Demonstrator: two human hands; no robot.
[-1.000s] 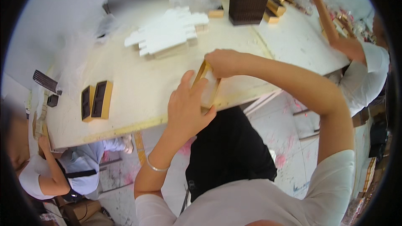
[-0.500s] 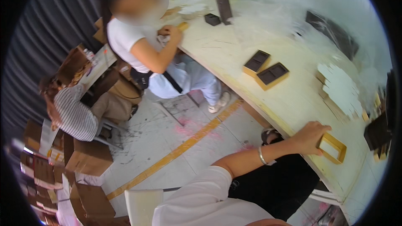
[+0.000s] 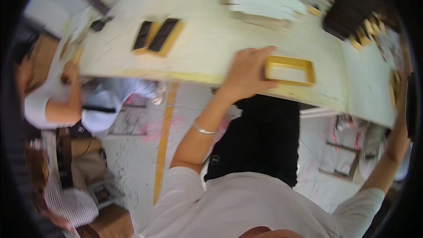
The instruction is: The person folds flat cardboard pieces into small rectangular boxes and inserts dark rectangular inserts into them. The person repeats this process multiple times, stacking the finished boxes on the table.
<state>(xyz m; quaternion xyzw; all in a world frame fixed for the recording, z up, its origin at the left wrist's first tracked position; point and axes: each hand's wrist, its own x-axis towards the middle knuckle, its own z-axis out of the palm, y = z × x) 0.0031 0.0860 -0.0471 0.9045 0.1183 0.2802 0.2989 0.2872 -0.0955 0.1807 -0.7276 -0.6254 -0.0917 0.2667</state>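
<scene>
My left hand [image 3: 249, 72] grips the left end of a shallow gold rectangular box [image 3: 291, 82], thumb on the near side and fingers on the far side. The box rests near the table's front edge; its inside looks white, and I cannot tell whether that is a bottom or the tabletop. My right forearm [image 3: 392, 158] reaches up along the right rim, and its hand is lost at the dark edge of the picture. Farther left on the table stand two gold boxes with dark compartmented inserts [image 3: 163, 34].
A stack of white card pieces [image 3: 260, 0] lies at the back of the table [image 3: 207, 53]. Dark brown boxes [image 3: 348, 11] and gold pieces are at the back right. A co-worker [image 3: 48, 105] sits at the left end. Cardboard boxes [image 3: 110, 222] stand on the floor.
The view has swung to the right, so the table now spans the top and my right arm shows. My left hand remains at the gold box's left end.
</scene>
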